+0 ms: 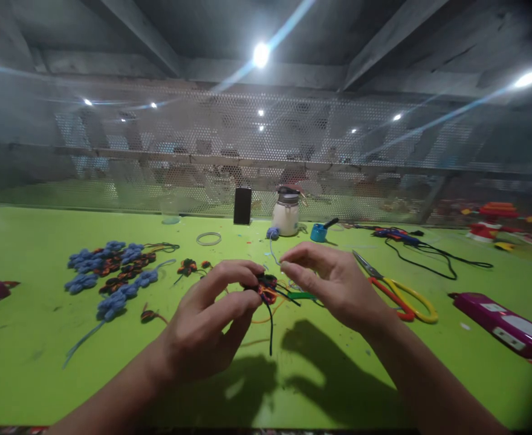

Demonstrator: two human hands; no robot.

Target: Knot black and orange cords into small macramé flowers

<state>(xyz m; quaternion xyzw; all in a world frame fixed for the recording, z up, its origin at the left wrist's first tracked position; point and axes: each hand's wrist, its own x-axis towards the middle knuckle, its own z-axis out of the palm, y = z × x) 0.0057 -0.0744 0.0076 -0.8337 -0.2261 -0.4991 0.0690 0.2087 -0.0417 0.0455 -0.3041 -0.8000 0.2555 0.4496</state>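
My left hand (220, 302) pinches a small knotted flower (267, 289) of black, red and orange cord between thumb and fingers. Dark loose cord ends hang from it, one pointing down towards the table. Just to the right, my right hand (327, 281) has thumb and index fingertips pressed together. A thin pale blue cord (272, 249) runs from a blue knotted piece (272, 232) to near those fingertips; whether they grip it I cannot tell. Under the right hand lies a green tool (302, 296), partly hidden, among loose thin cords.
Blue and dark orange knotted flowers (112, 305) lie at left. Scissors (402, 296) with red and yellow handles rest at right, near a purple device (504, 323). Behind stand a jar (286, 214), a phone-like dark slab (242, 206) and a blue pot (319, 233).
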